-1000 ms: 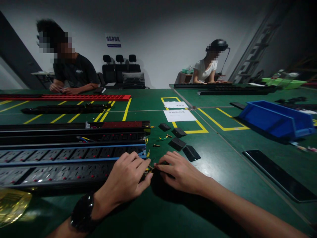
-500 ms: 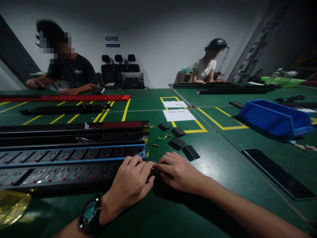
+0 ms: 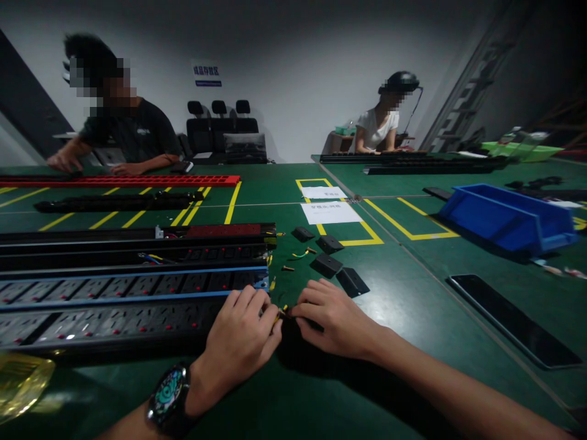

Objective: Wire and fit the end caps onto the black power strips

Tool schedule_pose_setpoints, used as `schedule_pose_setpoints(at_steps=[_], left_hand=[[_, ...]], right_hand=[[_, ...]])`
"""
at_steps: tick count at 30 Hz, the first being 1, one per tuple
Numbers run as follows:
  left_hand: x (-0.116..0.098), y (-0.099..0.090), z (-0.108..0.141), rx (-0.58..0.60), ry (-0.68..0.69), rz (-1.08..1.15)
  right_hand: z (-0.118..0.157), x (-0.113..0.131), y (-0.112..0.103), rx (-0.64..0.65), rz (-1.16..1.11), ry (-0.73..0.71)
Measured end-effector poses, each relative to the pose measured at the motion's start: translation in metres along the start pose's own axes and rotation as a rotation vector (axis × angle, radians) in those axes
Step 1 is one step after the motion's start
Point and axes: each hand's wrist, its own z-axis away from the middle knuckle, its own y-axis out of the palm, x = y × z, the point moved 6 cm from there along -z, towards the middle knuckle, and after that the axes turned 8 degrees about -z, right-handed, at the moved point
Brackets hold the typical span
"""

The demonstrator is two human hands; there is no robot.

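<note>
At the far left a crumpled clear plastic bag (image 3: 21,382) lies beside long black power strips (image 3: 114,305) with matte sockets and red dots. The left hand (image 3: 241,339), a round watch (image 3: 167,397) on its wrist, curls over the nearest strip's end. Its fingertips meet the right hand (image 3: 332,321), both pinching a small yellow-green wire (image 3: 280,314). Flat black end caps (image 3: 351,281) lie behind on the green mat (image 3: 413,293).
</note>
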Motion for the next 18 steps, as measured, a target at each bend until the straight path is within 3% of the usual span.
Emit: schedule_pose_setpoints(at_steps=[18], left_hand=[[-0.0019, 0.0049, 0.0009, 0.015, 0.05, 0.002]], right_hand=[[-0.0004, 0.0002, 0.0053, 0.011, -0.123, -0.012]])
